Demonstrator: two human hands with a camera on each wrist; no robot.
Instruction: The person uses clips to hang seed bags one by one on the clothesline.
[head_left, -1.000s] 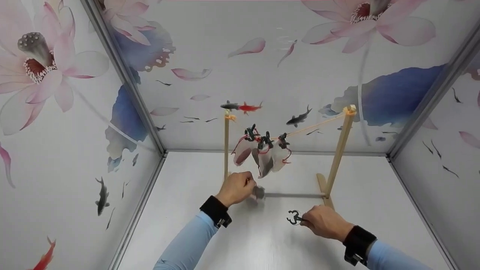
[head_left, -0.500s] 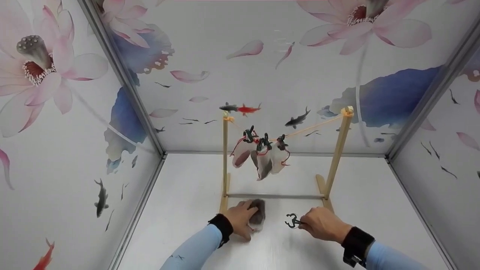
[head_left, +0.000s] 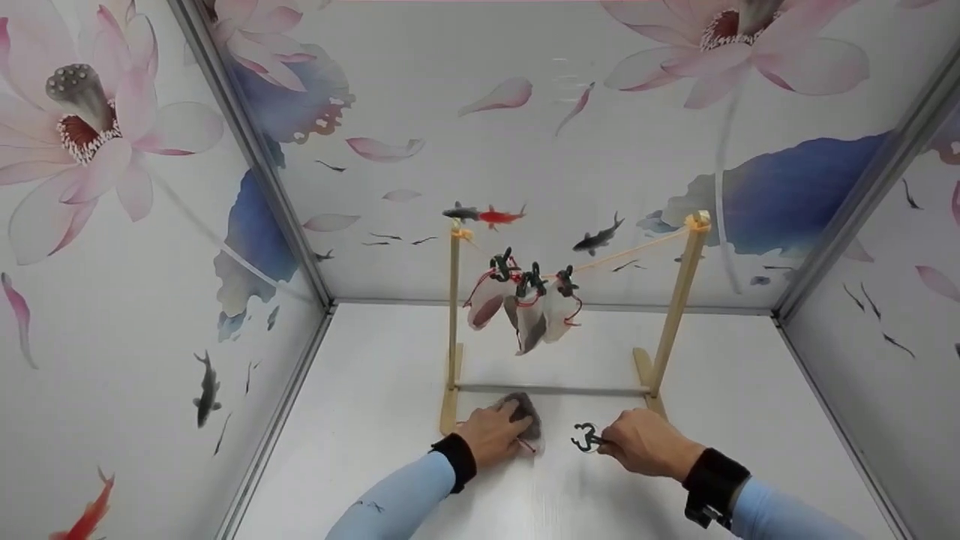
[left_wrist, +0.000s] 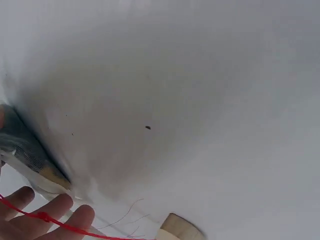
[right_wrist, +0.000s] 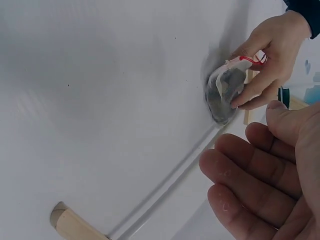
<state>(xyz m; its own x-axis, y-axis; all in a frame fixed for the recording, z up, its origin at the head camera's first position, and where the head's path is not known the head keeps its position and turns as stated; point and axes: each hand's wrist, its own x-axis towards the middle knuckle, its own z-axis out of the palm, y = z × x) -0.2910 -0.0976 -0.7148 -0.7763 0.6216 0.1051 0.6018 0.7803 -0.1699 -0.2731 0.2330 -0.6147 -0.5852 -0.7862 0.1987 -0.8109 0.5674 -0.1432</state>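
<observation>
My left hand (head_left: pixel 489 436) holds a small see-through drawstring pouch (head_left: pixel 532 424) with dark contents, low over the white floor. In the right wrist view, its thumb and fingers lie on either side of the pouch (right_wrist: pixel 223 95). A red string (left_wrist: pixel 42 216) trails from the pouch across the left fingers. To the right, my right hand (head_left: pixel 651 442) pinches a dark green clip (head_left: pixel 586 437) with a hooked end pointing left. The right wrist view hides most of the clip behind the thumb. Three similar pouches (head_left: pixel 531 330) hang from a cord by dark clips (head_left: pixel 532 279).
A wooden stand rises behind the hands, with a left post (head_left: pixel 453 307), a right post (head_left: pixel 679 307) and a pale bar (head_left: pixel 570 390) low between them. The orange cord (head_left: pixel 630 251) sags between the post tops. Flower-printed walls (head_left: pixel 420 60) enclose three sides.
My left hand has come down from near the left post with the pouch, spread over it, then shifted slightly right with fingers across it. The right hand has barely moved.
</observation>
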